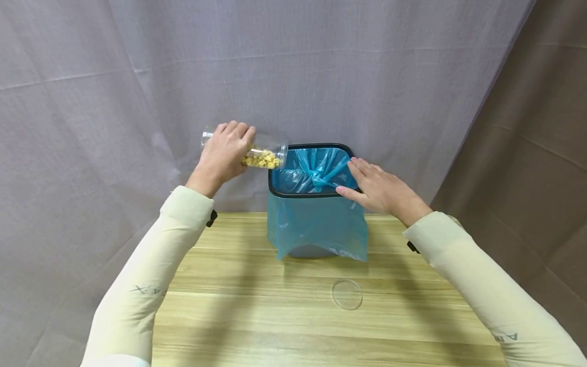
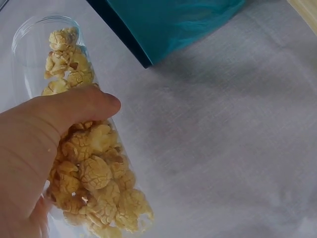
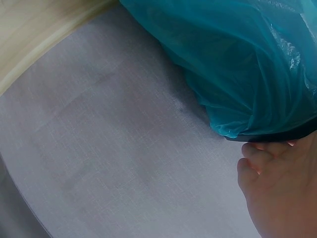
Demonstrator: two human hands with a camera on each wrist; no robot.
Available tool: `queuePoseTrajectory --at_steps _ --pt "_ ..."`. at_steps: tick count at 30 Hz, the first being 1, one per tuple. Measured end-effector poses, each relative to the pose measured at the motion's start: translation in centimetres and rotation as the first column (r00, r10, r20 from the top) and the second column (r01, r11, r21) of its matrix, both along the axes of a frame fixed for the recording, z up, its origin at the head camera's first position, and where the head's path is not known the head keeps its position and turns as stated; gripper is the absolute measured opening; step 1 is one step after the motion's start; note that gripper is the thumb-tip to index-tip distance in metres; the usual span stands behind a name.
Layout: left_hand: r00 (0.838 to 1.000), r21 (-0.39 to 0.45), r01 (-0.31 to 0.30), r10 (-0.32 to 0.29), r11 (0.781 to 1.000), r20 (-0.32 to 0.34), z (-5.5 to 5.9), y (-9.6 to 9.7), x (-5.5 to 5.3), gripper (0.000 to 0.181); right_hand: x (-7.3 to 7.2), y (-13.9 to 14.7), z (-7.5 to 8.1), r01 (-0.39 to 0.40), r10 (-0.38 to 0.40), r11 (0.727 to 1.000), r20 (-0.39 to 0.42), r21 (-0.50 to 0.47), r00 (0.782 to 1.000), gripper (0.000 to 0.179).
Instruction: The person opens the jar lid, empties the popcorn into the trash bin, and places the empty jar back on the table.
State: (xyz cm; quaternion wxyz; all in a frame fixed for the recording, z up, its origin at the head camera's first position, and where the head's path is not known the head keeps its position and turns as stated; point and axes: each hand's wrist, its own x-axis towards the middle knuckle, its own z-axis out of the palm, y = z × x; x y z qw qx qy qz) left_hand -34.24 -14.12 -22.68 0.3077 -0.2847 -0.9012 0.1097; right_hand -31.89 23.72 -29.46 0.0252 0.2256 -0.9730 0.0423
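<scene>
My left hand (image 1: 228, 150) grips a clear jar (image 1: 270, 144) lying almost level, its mouth end at the left rim of a waste bin (image 1: 315, 195). Yellow popcorn (image 1: 262, 159) lies along the jar's lower side; the left wrist view shows the popcorn (image 2: 96, 171) close up, with the thumb across the jar. A blue plastic bag (image 1: 317, 224) lines the bin and hangs over its black rim, with a gathered knot inside. At the bin's right corner rests my right hand (image 1: 382, 188), fingers extended and thumb spread at the rim. The bin's bottom inside is hidden.
A clear round lid (image 1: 347, 294) lies on the wooden table (image 1: 275, 316) in front of the bin. Grey cloth (image 1: 293, 76) hangs close behind the bin, and another cloth side (image 1: 527, 168) stands at the right.
</scene>
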Motion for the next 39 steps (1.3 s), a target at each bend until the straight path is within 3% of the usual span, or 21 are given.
queuePoseTrajectory --at_steps 11,28,34,39 --pt "0.997 -0.052 0.015 -0.019 0.999 -0.075 -0.2 0.4 0.0 0.059 -0.1 -0.1 -0.2 -0.004 0.004 1.0 0.0 -0.004 1.0 0.097" --pt "0.976 -0.093 0.058 -0.076 0.994 -0.206 -0.4 1.0 -0.3 0.052 -0.2 0.0 -0.2 -0.002 0.002 1.0 0.01 -0.013 1.0 0.098" --pt "0.967 -0.102 0.08 -0.102 0.992 -0.231 -0.4 1.3 -0.5 0.049 -0.2 0.0 -0.2 -0.003 0.003 1.0 0.01 -0.012 1.0 0.098" --pt "0.968 -0.146 0.059 -0.092 0.987 -0.234 -0.3 1.6 -0.5 0.05 -0.2 0.0 -0.2 0.001 -0.001 1.0 0.012 -0.017 1.0 0.098"
